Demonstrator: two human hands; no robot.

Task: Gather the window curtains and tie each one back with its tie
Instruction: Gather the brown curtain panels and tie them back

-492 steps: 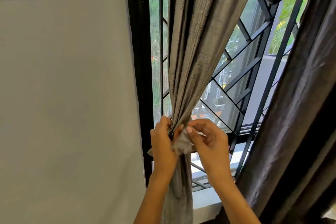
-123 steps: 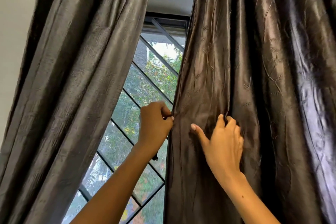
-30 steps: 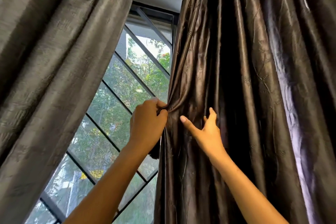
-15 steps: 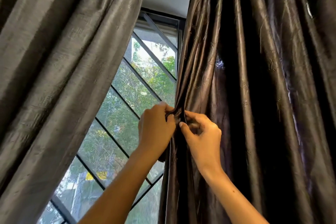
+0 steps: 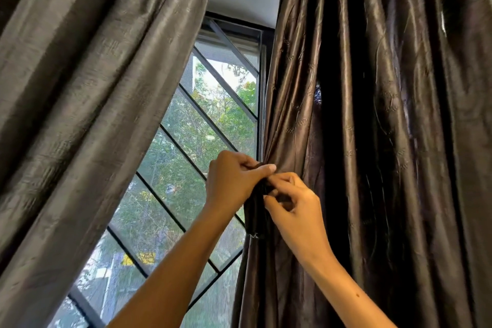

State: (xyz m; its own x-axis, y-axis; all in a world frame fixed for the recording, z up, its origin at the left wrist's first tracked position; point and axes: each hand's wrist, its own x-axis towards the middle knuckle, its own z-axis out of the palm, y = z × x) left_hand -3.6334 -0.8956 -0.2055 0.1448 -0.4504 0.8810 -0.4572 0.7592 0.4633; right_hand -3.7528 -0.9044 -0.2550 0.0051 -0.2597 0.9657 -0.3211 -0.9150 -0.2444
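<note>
Left hand (image 5: 234,181) and right hand (image 5: 292,205) pinch dark curtain (image 5: 346,141) edge; fingertips hidden in folds

I see 2 curtains hanging in front of the window (image 5: 202,141): the left curtain (image 5: 87,104) fills the left side and slants down toward the lower left, while the right curtain (image 5: 372,141) hangs on the right. Between them shows the window grille (image 5: 186,157), behind both. My left hand (image 5: 234,181) and right hand (image 5: 295,205) meet, touching, at the right curtain's inner edge, the left just above the right.
</note>
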